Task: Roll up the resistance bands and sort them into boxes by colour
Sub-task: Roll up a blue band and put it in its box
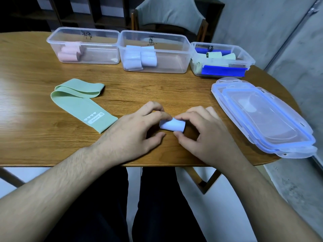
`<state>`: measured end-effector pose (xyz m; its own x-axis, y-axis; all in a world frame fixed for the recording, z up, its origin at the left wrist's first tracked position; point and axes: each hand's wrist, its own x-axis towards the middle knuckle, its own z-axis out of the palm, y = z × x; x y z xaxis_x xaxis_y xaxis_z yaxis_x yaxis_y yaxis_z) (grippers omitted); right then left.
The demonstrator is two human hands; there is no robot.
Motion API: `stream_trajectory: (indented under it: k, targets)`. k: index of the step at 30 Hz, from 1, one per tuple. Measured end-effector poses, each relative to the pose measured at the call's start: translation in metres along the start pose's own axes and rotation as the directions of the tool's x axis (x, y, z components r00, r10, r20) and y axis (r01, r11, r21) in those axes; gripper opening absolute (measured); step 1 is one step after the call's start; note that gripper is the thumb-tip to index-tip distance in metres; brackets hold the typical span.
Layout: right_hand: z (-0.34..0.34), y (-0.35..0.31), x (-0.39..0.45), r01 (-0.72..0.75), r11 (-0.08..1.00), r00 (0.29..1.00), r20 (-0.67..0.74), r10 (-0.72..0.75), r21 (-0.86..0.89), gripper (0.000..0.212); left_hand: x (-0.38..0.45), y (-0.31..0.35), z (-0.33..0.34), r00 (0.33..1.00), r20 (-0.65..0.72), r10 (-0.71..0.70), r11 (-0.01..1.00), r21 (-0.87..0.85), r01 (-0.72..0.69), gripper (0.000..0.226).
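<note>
A rolled pale blue band lies near the table's front edge, pinched from both sides by my left hand and my right hand. A green band marked HEAVY lies flat and unrolled to the left. At the back stand three clear boxes: the left box holds pink rolls, the middle box holds pale blue rolls, and the right box holds green rolls and blue latches.
Stacked clear lids with blue rims lie at the right, reaching over the wooden table edge. A grey-cushioned chair stands behind the boxes. A concrete wall runs along the right.
</note>
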<state>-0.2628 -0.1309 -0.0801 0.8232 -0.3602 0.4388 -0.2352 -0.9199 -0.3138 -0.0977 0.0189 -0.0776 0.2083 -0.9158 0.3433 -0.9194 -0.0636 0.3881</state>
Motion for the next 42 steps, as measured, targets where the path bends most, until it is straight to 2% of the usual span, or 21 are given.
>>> stream_trajectory:
  k: [10, 14, 18, 25, 28, 30, 31, 34, 36, 38, 40, 42]
  targets:
    - [0.000, 0.002, 0.002, -0.028, 0.997, 0.999, -0.021, 0.029, 0.065, 0.027, 0.017, 0.007, 0.009, 0.999, -0.012, -0.031, 0.998, 0.057, 0.032, 0.034]
    - [-0.001, 0.001, 0.002, -0.061, 0.992, 0.998, -0.015, 0.063, 0.111, 0.032, 0.016, 0.007, 0.010, 1.000, -0.010, -0.019, 0.998, 0.054, 0.020, 0.033]
    - [-0.005, -0.002, 0.001, -0.088, 0.984, 0.996, 0.042, 0.083, 0.157, 0.043, 0.015, 0.005, 0.009, 1.000, -0.003, -0.024, 0.998, -0.065, 0.024, 0.033]
    - [-0.009, -0.007, 0.000, -0.148, 0.956, 0.989, 0.047, 0.140, 0.252, 0.033, 0.011, 0.010, 0.001, 0.987, 0.027, -0.156, 0.932, -0.326, 0.156, 0.044]
    - [-0.008, -0.007, 0.000, -0.178, 0.928, 0.981, -0.009, 0.191, 0.329, 0.030, 0.014, 0.015, 0.001, 0.968, -0.052, -0.245, 0.893, -0.402, 0.204, 0.035]
    - [-0.010, -0.008, 0.002, -0.209, 0.901, 0.970, -0.037, 0.241, 0.381, 0.027, 0.016, 0.022, 0.001, 0.926, -0.087, -0.368, 0.809, -0.520, 0.273, 0.027]
    - [-0.010, -0.009, 0.002, -0.220, 0.889, 0.965, -0.043, 0.259, 0.402, 0.026, 0.017, 0.027, 0.000, 0.898, -0.067, -0.435, 0.733, -0.605, 0.311, 0.023]
    - [-0.012, -0.017, 0.005, -0.223, 0.878, 0.960, -0.062, 0.274, 0.423, 0.024, 0.020, 0.048, -0.005, 0.829, 0.147, -0.539, 0.369, -0.843, 0.390, 0.008]
    - [-0.011, -0.026, 0.009, -0.196, 0.889, 0.962, -0.095, 0.256, 0.413, 0.023, 0.023, 0.059, -0.010, 0.794, 0.277, -0.542, 0.150, -0.897, 0.416, 0.007]
    - [-0.010, -0.034, 0.015, -0.166, 0.891, 0.966, -0.114, 0.234, 0.422, 0.021, 0.025, 0.064, -0.017, 0.776, 0.330, -0.538, -0.007, -0.922, 0.387, 0.010]
    - [-0.008, -0.038, 0.022, -0.136, 0.888, 0.970, -0.123, 0.209, 0.440, 0.020, 0.027, 0.062, -0.024, 0.781, 0.332, -0.529, -0.063, -0.933, 0.354, 0.009]
    - [-0.006, -0.040, 0.028, -0.109, 0.876, 0.975, -0.123, 0.188, 0.470, 0.022, 0.027, 0.056, -0.028, 0.776, 0.323, -0.542, -0.062, -0.936, 0.346, 0.008]
